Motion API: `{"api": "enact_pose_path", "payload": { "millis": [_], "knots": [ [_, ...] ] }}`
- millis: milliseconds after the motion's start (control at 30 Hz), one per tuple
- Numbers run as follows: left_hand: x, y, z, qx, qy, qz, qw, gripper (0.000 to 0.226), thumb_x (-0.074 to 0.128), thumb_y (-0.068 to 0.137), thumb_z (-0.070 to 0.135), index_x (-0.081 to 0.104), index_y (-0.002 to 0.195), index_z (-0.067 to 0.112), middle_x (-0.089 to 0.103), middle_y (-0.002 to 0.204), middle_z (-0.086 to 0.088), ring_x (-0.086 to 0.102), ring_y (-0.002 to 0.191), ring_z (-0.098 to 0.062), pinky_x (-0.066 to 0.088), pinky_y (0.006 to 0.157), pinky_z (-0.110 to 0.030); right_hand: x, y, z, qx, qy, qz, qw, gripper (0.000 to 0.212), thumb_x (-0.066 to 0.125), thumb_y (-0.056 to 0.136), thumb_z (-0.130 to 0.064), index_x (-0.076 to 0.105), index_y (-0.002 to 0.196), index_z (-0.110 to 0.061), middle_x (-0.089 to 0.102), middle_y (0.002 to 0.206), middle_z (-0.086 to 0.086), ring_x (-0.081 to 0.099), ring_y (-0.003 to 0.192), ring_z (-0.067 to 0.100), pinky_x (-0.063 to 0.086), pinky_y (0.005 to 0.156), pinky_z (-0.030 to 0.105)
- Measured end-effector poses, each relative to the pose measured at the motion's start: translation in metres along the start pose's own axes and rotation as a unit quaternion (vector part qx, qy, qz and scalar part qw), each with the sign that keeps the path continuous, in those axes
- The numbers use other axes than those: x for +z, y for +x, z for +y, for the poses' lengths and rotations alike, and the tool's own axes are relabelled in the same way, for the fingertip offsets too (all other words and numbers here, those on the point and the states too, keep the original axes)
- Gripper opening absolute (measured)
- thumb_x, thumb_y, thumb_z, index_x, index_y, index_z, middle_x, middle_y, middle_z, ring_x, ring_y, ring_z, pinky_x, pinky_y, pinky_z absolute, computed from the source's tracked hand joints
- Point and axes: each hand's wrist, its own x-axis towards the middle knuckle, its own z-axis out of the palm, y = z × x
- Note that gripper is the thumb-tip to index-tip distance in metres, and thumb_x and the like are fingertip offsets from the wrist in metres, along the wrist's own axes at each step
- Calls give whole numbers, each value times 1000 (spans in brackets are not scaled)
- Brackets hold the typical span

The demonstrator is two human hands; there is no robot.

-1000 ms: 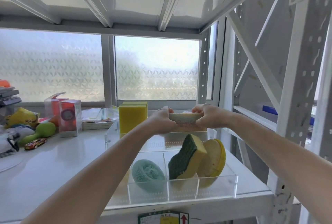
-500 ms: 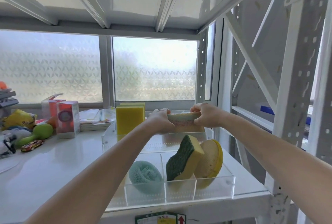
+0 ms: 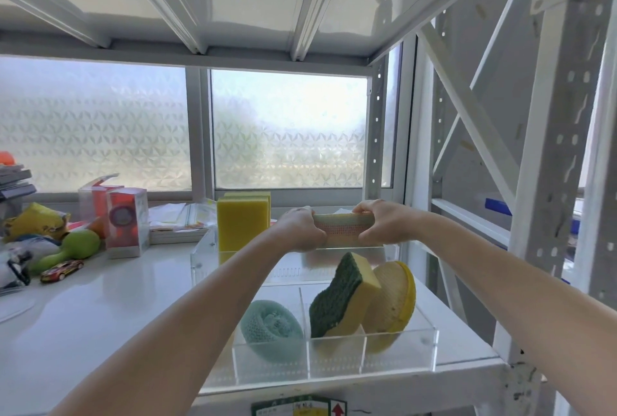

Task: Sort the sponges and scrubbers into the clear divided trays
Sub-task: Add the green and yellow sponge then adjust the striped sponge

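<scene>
Both my hands hold a flat beige mesh-faced sponge (image 3: 340, 230) by its ends, above the far clear tray (image 3: 200, 250). My left hand (image 3: 298, 230) grips its left end and my right hand (image 3: 380, 225) its right end. Two yellow sponges (image 3: 242, 225) stand upright at that tray's left side. In the near clear divided tray (image 3: 334, 367) a teal mesh scrubber (image 3: 270, 327) lies in the left compartment. A green-and-yellow scouring sponge (image 3: 342, 297) and a round yellow sponge (image 3: 394, 302) lean in the compartments to its right.
On the white shelf to the left lie red boxes (image 3: 125, 218), a green toy (image 3: 71, 248), a small toy car (image 3: 61, 270), a yellow bag (image 3: 33, 223) and papers (image 3: 180, 220). Frosted windows close the back. White rack uprights (image 3: 551, 165) stand at the right.
My hands and the beige sponge have stayed almost in place over the far tray. Only the camera view has shifted slightly.
</scene>
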Motion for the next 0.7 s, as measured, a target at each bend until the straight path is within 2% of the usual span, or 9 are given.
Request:
{"api": "enact_pose_path", "payload": {
  "millis": [67, 233, 367, 533, 600, 700],
  "knots": [
    [-1, -2, 0, -1, -1, -3, 1000, 46, 54, 86, 25, 46, 131, 14, 53, 124, -6, 48, 98, -17, 45, 85, -27, 2, -2, -1, -1, -18, 0, 1000, 57, 61, 82, -27, 42, 136, -22, 56, 119, 3, 55, 105, 18, 47, 88, 24],
    [-3, -4, -2, 4, -13, -7, 1000, 41, 56, 86, 26, 51, 125, 13, 55, 120, -7, 54, 106, -20, 50, 90, -31, 2, -4, -2, -3, -19, -5, 1000, 55, 59, 83, -26, 42, 136, -23, 54, 116, 1, 53, 102, 16, 44, 84, 23],
    [0, -5, -3, 12, -9, -2, 1000, 42, 54, 87, 28, 50, 126, 13, 54, 122, -6, 51, 105, -19, 48, 89, -30, 3, -5, -2, -3, -4, -10, 1000, 55, 58, 85, -24, 41, 137, -21, 51, 113, 1, 51, 100, 15, 44, 84, 22],
    [3, -4, -1, 14, 13, 1, 1000, 47, 50, 89, 30, 44, 132, 13, 50, 131, -7, 49, 115, -21, 43, 95, -31, 5, -4, -1, -8, 9, -13, 1000, 54, 57, 87, -22, 39, 138, -19, 48, 112, 0, 48, 98, 13, 39, 71, 16],
    [5, -6, -2, 25, 25, 14, 999, 52, 49, 90, 31, 38, 138, 14, 46, 137, -8, 44, 123, -22, 39, 100, -33, 5, -5, -2, -10, 5, -5, 1000, 56, 58, 86, -25, 39, 138, -20, 50, 115, 1, 51, 100, 15, 42, 76, 18],
    [3, -14, -3, 74, 47, 66, 994, 61, 49, 92, 35, 28, 145, 16, 36, 147, -6, 32, 136, -22, 30, 109, -37, 0, -2, -3, -25, 28, 27, 999, 62, 59, 86, -27, 36, 142, -16, 47, 138, 9, 49, 121, 22, 42, 99, 29]
  ]
}}
